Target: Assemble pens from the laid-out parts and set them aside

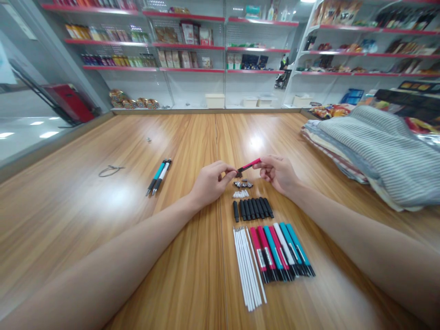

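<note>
My right hand (277, 173) pinches a red pen barrel (250, 164) and holds it above the wooden table (137, 215). My left hand (210, 182) is closed on the barrel's dark tip end (238, 173). Below the hands lie rows of pen parts: small metal tips (243, 184), white pieces (240, 194), black grips (252, 208), white refills (248, 266) and red, teal and white barrels (280, 251). Two assembled pens (158, 176) lie to the left.
Folded striped cloths (374, 146) are stacked at the right. A dark band (109, 171) and a small object (149, 140) lie on the left of the table. Shelves of packaged goods (189, 46) line the far wall.
</note>
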The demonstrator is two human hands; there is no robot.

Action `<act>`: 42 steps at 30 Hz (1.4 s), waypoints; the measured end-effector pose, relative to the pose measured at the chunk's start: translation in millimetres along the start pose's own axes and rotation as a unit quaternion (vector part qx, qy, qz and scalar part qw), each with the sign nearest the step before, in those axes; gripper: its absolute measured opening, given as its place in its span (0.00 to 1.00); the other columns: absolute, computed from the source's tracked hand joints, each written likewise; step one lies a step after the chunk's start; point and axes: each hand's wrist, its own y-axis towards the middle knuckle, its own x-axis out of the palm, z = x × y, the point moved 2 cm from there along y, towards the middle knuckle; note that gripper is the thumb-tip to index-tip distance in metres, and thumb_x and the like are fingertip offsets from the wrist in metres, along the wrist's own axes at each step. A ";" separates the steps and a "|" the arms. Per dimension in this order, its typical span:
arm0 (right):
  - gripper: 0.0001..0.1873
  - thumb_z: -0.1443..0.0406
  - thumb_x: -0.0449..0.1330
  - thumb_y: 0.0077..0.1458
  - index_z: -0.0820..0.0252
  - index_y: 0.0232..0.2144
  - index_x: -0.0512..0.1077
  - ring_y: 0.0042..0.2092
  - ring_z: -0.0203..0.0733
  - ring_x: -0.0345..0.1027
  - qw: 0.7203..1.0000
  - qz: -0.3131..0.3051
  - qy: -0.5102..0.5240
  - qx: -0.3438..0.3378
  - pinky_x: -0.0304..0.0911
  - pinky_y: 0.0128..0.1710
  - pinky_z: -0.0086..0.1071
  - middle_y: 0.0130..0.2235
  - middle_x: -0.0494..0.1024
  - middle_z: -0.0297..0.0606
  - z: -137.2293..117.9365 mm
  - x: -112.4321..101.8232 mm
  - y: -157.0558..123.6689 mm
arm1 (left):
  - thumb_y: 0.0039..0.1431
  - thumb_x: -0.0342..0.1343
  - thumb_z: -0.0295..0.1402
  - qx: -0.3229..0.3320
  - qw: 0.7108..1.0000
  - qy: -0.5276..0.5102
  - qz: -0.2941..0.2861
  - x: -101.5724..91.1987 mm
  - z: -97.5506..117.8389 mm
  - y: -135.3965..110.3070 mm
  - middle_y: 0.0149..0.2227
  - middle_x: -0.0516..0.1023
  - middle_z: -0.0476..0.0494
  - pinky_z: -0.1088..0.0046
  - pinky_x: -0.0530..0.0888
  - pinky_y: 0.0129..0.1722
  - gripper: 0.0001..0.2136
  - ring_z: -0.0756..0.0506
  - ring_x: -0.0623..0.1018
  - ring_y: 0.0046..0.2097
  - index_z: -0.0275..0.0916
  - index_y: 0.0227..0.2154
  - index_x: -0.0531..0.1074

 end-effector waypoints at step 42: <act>0.21 0.56 0.68 0.46 0.60 0.41 0.73 0.20 0.26 0.59 0.992 -0.105 -0.040 -0.059 0.48 0.16 0.22 0.27 0.75 0.32 -0.8 17.7 -14.9 | 0.64 0.45 0.35 -0.037 0.997 0.017 -0.062 -0.8 -0.5 -2.6 0.26 0.71 0.46 0.73 0.62 0.28 0.12 0.49 0.69 0.28 0.37 0.27 0.66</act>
